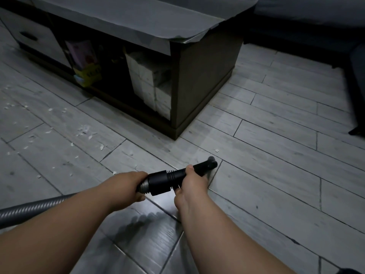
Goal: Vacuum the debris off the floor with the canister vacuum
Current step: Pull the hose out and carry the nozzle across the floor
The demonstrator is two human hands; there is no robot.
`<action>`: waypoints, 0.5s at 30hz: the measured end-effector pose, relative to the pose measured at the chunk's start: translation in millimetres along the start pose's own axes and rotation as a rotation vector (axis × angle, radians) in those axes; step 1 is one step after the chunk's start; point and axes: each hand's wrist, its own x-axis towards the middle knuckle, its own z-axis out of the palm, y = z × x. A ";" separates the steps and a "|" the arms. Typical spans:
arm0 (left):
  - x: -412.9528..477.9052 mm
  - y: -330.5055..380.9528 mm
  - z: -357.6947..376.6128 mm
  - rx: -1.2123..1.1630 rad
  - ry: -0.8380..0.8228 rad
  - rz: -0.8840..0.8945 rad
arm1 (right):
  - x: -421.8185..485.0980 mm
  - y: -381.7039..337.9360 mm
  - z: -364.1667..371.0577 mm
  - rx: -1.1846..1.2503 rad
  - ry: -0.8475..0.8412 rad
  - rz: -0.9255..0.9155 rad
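Observation:
I hold the vacuum's black nozzle [205, 166] low over the grey tiled floor, its tip pointing right. My left hand [129, 187] grips the ribbed grey hose [29, 209] where it joins the black cuff [162, 181]. My right hand [190, 183] grips the black tube just ahead of the cuff. White debris [85, 131] lies scattered on the floor to the left, several flakes spread toward the left edge. One small white flake [216, 150] lies just beyond the nozzle tip. The canister itself is out of view.
A low dark coffee table [205, 80] with open shelves holding white packs [152, 86] and a yellow box [88, 75] stands ahead. A dark sofa [316, 26] fills the far right. Its dark leg [355, 131] stands at the right edge.

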 end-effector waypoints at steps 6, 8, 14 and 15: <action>19.4 -1.7 -5.1 -0.023 -0.040 -0.007 | 11.6 -4.8 17.0 0.001 0.022 -0.010; 23.8 -3.2 -8.0 -0.034 -0.053 -0.001 | 14.0 -5.3 20.1 0.000 0.040 -0.010; 34.3 0.7 -10.3 -0.041 -0.064 -0.002 | 21.9 -12.1 21.0 -0.006 0.046 -0.023; 35.2 1.5 -10.0 -0.040 -0.057 -0.005 | 23.0 -13.2 21.4 -0.013 0.036 -0.022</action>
